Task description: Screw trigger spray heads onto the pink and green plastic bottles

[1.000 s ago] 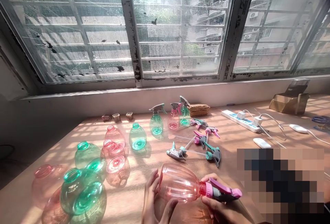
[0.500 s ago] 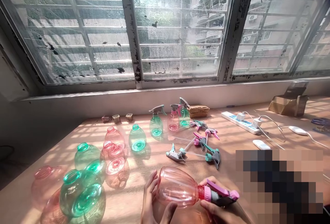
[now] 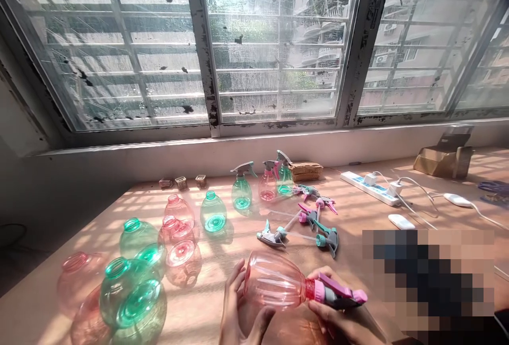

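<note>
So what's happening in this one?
A person holds a pink bottle on its side, the left hand cupped around its base and the right hand at the spray head on its neck. Loose spray heads lie beyond it on the table. Three bottles with heads on stand further back; headless bottles stand to the left.

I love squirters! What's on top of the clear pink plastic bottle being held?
A pink-and-grey plastic trigger sprayer. Its pink collar hides the mouth of the bottle.

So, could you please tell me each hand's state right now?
Left hand: holding the pink spray bottle near its base.
Right hand: holding it near the trigger sprayer.
</note>
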`<state>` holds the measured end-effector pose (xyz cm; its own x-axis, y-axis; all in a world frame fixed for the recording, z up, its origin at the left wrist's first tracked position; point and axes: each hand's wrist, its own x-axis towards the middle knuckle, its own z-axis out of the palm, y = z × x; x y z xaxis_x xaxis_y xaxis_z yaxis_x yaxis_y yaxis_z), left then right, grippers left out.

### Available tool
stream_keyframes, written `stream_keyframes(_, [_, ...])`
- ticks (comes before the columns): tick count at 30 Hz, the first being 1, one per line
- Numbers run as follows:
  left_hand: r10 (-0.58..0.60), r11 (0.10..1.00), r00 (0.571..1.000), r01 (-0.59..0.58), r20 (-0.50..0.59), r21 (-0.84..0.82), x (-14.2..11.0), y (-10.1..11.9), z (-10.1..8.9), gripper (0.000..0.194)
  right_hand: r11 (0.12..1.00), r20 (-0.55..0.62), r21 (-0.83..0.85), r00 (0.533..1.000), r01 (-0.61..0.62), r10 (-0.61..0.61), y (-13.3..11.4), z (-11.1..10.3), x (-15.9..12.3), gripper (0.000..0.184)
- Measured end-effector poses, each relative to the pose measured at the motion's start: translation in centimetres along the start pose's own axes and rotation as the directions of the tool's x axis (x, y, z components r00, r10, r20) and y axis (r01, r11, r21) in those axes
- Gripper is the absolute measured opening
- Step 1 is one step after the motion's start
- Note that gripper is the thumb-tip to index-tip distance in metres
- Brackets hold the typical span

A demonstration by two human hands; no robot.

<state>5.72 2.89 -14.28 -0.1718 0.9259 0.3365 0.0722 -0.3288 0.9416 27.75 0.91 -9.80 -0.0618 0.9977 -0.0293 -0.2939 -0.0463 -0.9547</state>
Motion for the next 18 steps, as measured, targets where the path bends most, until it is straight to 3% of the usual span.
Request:
stream_keyframes(4, [-0.059,0.998,0.998,0.058,-0.029,-0.027,0.2,0.4,-0.1,0.057,0.999,0.002,-0.022,1.0,0.028,-0.028,0.3,-0.1,0.1,0.043])
stream_keyframes(9, [0.076,0.992,0.997,-0.075,-0.008,0.099,0.3,0.4,-0.2,0.051,0.993,-0.136,0.113,0.99,-0.018,0.033,1.4,-0.1,0.3,0.06])
stream_keyframes(13, [0.149,0.986,0.989,-0.15,0.015,0.079,0.3,-0.6,-0.2,0.066,0.994,-0.119,0.11,0.992,-0.02,0.034,1.3,0.0,0.4,0.058])
stream_keyframes(15, [0.128,0.991,0.991,-0.129,0.026,0.042,0.3,-1.4,-0.3,0.072,0.998,-0.096,0.054,0.995,-0.015,0.02,1.0,0.0,0.4,0.053])
stream_keyframes(18, [0.038,0.999,0.999,-0.037,-0.005,0.033,0.4,-2.3,-0.4,0.065,0.999,-0.066,-0.033,0.998,0.012,-0.014,0.6,-0.1,0.4,0.046])
